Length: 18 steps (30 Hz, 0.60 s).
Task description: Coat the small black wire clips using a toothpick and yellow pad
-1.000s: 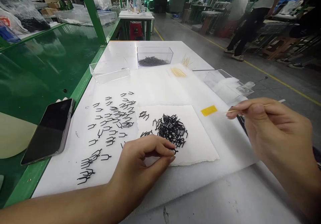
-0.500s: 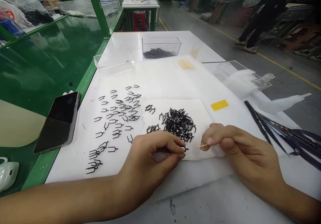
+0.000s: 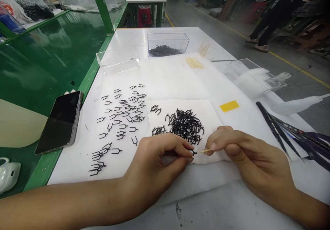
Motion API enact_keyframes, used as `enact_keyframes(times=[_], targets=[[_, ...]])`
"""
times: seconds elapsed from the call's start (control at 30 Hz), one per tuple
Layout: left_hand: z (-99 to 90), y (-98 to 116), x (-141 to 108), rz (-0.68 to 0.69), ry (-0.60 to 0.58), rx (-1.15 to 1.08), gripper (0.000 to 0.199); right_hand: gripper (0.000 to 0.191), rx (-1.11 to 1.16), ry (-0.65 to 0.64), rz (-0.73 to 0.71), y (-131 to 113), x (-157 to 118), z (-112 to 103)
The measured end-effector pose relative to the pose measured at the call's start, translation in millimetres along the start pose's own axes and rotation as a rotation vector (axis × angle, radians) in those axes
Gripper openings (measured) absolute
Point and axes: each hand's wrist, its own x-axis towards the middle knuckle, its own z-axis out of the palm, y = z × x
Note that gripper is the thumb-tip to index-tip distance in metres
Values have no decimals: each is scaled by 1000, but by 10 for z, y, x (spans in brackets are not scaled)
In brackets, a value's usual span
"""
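Note:
Between thumb and index finger, my left hand [image 3: 161, 161] pinches a small black forked piece [image 3: 194, 152]. A thin wooden stick [image 3: 205, 151] is held in my right hand [image 3: 247, 157], its tip at the prongs of that piece. Just behind my hands, a pile of black forked pieces [image 3: 186, 125] lies on a white cloth [image 3: 211, 115]. More black forked pieces [image 3: 117, 121] are spread over the white table surface to the left.
A phone [image 3: 60, 121] rests on the green ledge at left. Behind stand a clear box of black pieces [image 3: 165, 50] and light sticks [image 3: 194, 62]. A yellow rectangle [image 3: 229, 106], tweezers [image 3: 270, 125] and dark-handled tools [image 3: 304, 140] lie right. A person [image 3: 270, 17] stands in the background.
The stick in my right hand has moved left, from a gap away to the prongs of the black piece. My left hand keeps its pinch. The view has shifted slightly.

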Motion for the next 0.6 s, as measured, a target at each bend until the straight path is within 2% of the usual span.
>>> enact_keyframes(times=[0.37, 0.6], targets=[[4, -3, 2, 5, 5, 0, 24, 20, 0, 3, -12, -23, -1, 0], [-2, -10, 32, -22, 5, -11, 23, 20, 44, 105, -11, -21, -2, -33]])
